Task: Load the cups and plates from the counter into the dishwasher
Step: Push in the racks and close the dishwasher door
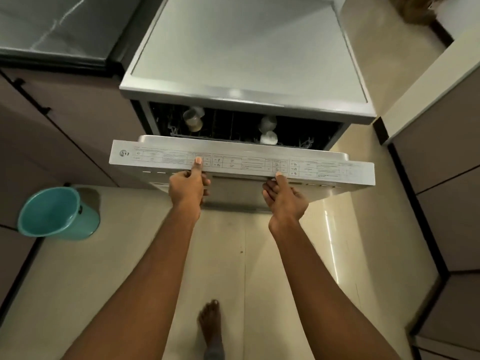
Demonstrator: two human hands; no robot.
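A silver dishwasher stands ahead of me with its door partly open, tilted toward me. My left hand grips the door's top edge, thumb on the printed label strip. My right hand grips the same edge further right, thumb on top. Through the gap I see the dark rack with a clear cup at the left and two pale cups at the middle right.
A teal bucket stands on the floor to the left. Brown cabinets flank the left side under a dark counter. More cabinets line the right. My bare foot is on the beige tiled floor.
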